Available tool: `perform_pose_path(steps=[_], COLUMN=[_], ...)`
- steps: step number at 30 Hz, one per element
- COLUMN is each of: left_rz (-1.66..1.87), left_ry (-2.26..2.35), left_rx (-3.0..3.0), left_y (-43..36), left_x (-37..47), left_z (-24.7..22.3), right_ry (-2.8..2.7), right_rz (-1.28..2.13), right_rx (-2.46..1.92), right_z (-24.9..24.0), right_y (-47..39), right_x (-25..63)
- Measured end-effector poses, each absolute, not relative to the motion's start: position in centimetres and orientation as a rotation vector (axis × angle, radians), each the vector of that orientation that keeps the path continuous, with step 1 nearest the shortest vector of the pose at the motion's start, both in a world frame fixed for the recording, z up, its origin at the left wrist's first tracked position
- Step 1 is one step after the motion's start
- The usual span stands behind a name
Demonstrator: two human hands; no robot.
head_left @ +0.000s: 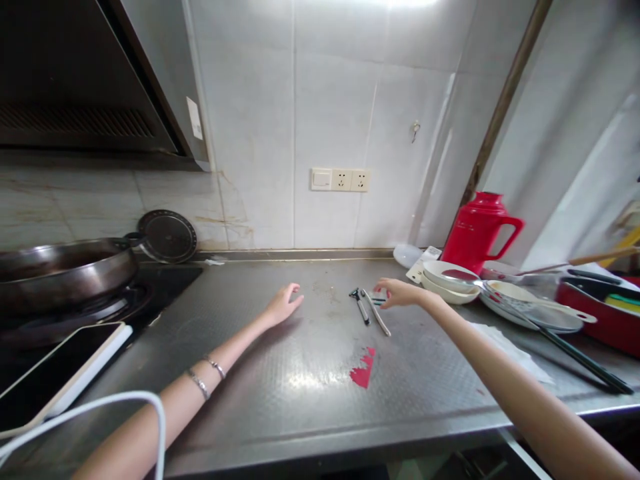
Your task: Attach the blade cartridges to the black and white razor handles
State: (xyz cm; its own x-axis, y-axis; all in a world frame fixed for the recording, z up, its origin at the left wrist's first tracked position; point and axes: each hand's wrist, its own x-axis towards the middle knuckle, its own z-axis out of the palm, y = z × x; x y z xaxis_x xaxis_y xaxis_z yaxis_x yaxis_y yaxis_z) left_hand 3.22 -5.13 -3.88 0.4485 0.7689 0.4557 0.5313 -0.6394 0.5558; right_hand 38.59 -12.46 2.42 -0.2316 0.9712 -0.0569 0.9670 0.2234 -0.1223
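Observation:
My left hand (284, 306) is held over the steel counter (280, 373) with thumb and fingers apart and nothing between them. Farther right, my right hand (399, 293) is curved, its fingers apart, beside a small dark thin piece (379, 301) that they partly hide; whether they touch it I cannot tell. Left of that hand lie a slim razor-like tool (361, 309) with a dark head and a long, slightly bent whitish stick (377, 315). Nearer the front edge is a torn scrap of red paper (363, 369).
At left, a steel pan (65, 273) sits on the cooktop; a phone (60, 373) and white cable (125, 397) are in front. A red thermos flask (475, 230), stacked bowls (447, 293), plates, a dark-handled utensil (575, 350) and a red pot (595, 313) crowd the right.

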Motion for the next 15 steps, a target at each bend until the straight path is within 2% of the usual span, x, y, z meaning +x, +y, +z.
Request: perform_pose_path(steps=[7,15], left_rz=[1.152,1.208], left_ry=[1.411,1.479], left_rx=[2.146,2.123], left_y=[-1.9,-1.4], left_x=[-2.1,-2.9], left_z=[-5.3,-5.8], right_ry=[-2.347,-2.344], right_rz=[0.308,0.347], right_rx=[-2.105,-2.138], right_z=[-0.4,-0.6], right_y=[-12.3,-11.8], right_x=[41.5,41.9])
